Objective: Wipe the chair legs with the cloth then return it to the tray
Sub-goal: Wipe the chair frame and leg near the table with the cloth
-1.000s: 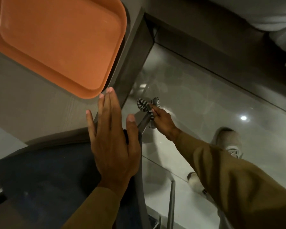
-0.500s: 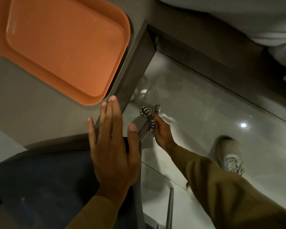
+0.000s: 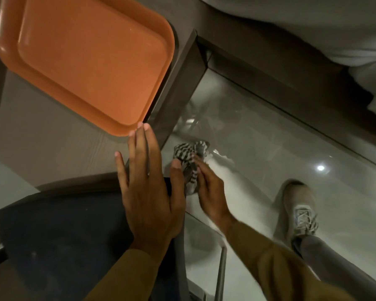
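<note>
My right hand [image 3: 211,192] grips a black-and-white striped cloth [image 3: 188,157], bunched just below the front right corner of the chair seat; the leg under the cloth is hidden. My left hand [image 3: 148,192] lies flat, fingers spread, on the dark blue chair seat [image 3: 59,240] at that corner. An orange tray [image 3: 85,57] sits bare on the grey table [image 3: 41,137] above the hands, its near corner by my left fingertips. A second metal chair leg [image 3: 220,276] shows at the bottom.
The table's dark side panel [image 3: 178,92] drops to the glossy tiled floor [image 3: 269,148]. My shoe [image 3: 300,209] stands on the floor at right. White bedding [image 3: 313,29] over a dark bed base fills the top right.
My right hand has drawn the cloth up the leg, from low near the floor to just under the seat corner. The left hand stays flat on the seat.
</note>
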The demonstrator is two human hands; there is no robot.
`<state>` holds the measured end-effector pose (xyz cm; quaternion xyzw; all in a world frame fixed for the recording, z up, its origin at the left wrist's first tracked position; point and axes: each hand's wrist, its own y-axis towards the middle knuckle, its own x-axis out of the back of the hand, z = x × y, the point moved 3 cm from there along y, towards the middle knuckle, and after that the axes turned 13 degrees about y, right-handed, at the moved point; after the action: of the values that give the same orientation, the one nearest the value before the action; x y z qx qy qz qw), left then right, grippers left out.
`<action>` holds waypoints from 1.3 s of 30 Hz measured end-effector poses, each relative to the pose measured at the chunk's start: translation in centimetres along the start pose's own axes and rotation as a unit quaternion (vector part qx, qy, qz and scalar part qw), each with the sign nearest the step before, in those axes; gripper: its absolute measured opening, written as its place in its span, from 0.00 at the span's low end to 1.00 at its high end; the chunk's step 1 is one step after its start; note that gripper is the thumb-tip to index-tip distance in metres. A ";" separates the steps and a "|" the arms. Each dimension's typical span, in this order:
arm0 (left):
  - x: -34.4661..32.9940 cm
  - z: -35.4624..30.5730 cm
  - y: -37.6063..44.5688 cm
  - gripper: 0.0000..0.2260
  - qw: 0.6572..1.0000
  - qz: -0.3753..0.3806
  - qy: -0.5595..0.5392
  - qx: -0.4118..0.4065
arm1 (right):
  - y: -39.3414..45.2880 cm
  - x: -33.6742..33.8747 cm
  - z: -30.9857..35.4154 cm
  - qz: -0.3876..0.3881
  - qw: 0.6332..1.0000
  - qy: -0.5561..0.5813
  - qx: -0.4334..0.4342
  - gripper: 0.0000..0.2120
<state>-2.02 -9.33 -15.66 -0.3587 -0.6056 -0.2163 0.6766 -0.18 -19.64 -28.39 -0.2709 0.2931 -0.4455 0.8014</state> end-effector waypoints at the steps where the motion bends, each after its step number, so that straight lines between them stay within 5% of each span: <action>1: -0.1 0.1 0.0 0.32 1.000 -0.005 -0.002 -0.001 | 1.8 0.6 -0.8 0.004 1.000 -0.025 -0.015 0.19; 7: -0.5 0.3 0.0 0.32 1.000 -0.019 -0.013 -0.002 | 5.6 2.2 -1.8 0.022 0.995 -0.063 -0.071 0.20; 14: 0.1 0.1 0.0 0.31 1.000 0.004 0.005 -0.003 | -4.4 -0.3 4.2 0.077 0.990 -0.050 0.105 0.20; 19: -0.1 0.2 0.0 0.32 1.000 0.005 -0.011 -0.010 | 0.2 0.7 0.1 0.090 0.995 -0.036 0.026 0.22; 27: -0.4 0.3 0.0 0.32 1.000 0.003 -0.021 0.001 | 7.4 2.3 -2.9 -0.003 0.995 -0.062 -0.078 0.19; 34: 0.0 0.1 0.1 0.31 1.000 0.010 0.002 -0.001 | -4.9 0.2 3.5 0.060 0.993 -0.039 0.097 0.18; 39: -0.1 0.1 0.0 0.31 1.000 0.006 -0.009 -0.005 | -0.6 0.4 1.6 0.055 0.987 -0.098 0.112 0.16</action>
<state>-2.12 -9.30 -15.77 -0.3675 -0.6085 -0.2115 0.6707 0.75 -19.98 -26.97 -0.2054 0.1758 -0.4023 0.8747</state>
